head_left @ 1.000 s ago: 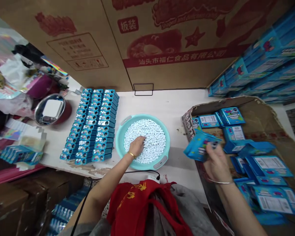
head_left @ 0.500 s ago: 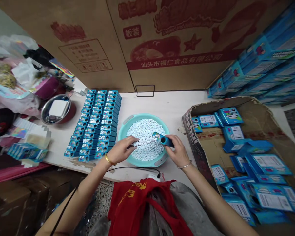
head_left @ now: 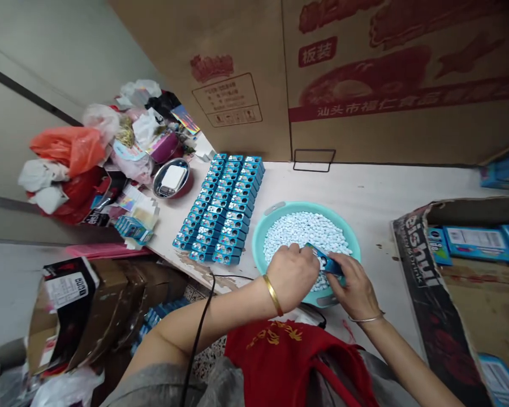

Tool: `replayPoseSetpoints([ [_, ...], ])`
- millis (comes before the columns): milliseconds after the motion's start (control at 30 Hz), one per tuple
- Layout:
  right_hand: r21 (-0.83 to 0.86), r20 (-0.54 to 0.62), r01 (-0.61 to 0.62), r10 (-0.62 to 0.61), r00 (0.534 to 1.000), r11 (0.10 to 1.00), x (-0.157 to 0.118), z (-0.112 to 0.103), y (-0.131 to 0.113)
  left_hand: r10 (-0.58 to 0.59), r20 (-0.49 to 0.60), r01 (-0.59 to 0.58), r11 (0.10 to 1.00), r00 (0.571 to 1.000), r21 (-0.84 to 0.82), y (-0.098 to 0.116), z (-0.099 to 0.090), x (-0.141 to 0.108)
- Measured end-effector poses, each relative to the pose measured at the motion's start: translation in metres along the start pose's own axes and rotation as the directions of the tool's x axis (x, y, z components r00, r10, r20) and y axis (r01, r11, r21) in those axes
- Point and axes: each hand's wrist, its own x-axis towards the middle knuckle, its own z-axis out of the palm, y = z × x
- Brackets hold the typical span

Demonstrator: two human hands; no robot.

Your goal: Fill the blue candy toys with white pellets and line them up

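Left hand [head_left: 292, 277] curled over white mints [head_left: 307, 229] in a round turquoise plastic basin [head_left: 261, 240], grip unclear; right hand [head_left: 355, 288] grasps a slim blue tin [head_left: 327, 263] over the basin. Rows of blue tins [head_left: 218, 209] lie close left on the white table [head_left: 322, 189]; open cardboard carton [head_left: 411, 282] right, bare tabletop between.

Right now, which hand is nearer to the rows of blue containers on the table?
Left. The left hand is over the teal basin, on the side toward the rows of blue containers. The right hand lies farther off, beyond the left hand.

The basin [head_left: 263, 237] is smooth plastic (faintly glossy), the carton [head_left: 365, 135] matt cardboard.
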Motion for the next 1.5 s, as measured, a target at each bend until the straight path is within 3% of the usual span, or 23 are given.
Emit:
replayPoseSetpoints([
  [133, 0.073, -0.06, -0.105, 0.11, 0.992, 0.992, 0.002, 0.0, 0.005, -0.014, -0.106, -0.001, 0.99, 0.994, -0.143, -0.043, 0.026, -0.014],
  [200, 0.115, -0.093, -0.17, 0.181, 0.979, 0.979, 0.003, -0.004, 0.007, -0.095, -0.122, 0.063, 0.969, 0.988, -0.241, -0.072, 0.052, -0.019],
  [300, 0.161, -0.115, -0.244, 0.263, 0.958, 0.956, 0.005, -0.011, 0.01, -0.213, -0.014, 0.204, 0.952, 0.977, -0.23, -0.099, 0.105, -0.015],
  [367, 0.182, -0.128, -0.279, 0.304, 0.944, 0.943, 0.005, -0.016, 0.011, -0.21, 0.052, 0.217, 0.956, 0.976, -0.2, -0.099, 0.139, -0.001],
  [467, 0.227, -0.155, -0.316, 0.354, 0.922, 0.921, 0.005, -0.021, 0.015, -0.154, 0.052, 0.163, 0.935, 0.987, -0.316, -0.079, 0.175, 0.033],
  [567, 0.271, -0.184, -0.341, 0.396, 0.9, 0.9, 0.003, -0.022, 0.02, -0.118, 0.027, 0.117, 0.885, 0.993, -0.451, -0.059, 0.19, 0.065],
  [667, 0.299, -0.217, -0.365, 0.435, 0.874, 0.882, 0.001, -0.023, 0.022, -0.087, 0.011, 0.08, 0.85, 0.996, -0.521, -0.055, 0.193, 0.078],
  [800, 0.265, -0.253, -0.371, 0.436, 0.864, 0.89, 0.001, -0.03, 0.019, -0.032, -0.064, -0.021, 0.719, 0.997, -0.695, -0.071, 0.178, 0.061],
  [900, 0.175, -0.22, -0.334, 0.367, 0.904, 0.926, 0.005, -0.034, 0.014, 0.022, -0.162, -0.134, 0.672, 0.987, -0.728, -0.085, 0.147, 0.038],
  [1033, 0.075, -0.142, -0.233, 0.242, 0.96, 0.97, 0.009, -0.029, 0.01, 0.1, -0.196, -0.204, 0.746, 0.975, -0.634, -0.091, 0.09, 0.018],
  [1200, -0.001, -0.081, -0.103, 0.102, 0.991, 0.995, 0.013, -0.014, 0.003, 0.178, -0.094, -0.2, 0.913, 0.98, -0.355, -0.074, 0.032, 0.016],
  [1333, -0.034, -0.067, -0.07, 0.067, 0.995, 0.997, 0.013, -0.009, -0.002, 0.124, -0.018, -0.125, 0.981, 0.992, -0.148, -0.048, 0.005, 0.019],
  [1500, -0.029, -0.068, -0.082, 0.08, 0.994, 0.996, 0.012, -0.006, 0.0, 0.134, -0.049, -0.139, 0.984, 0.99, -0.109, -0.023, -0.012, 0.014],
])
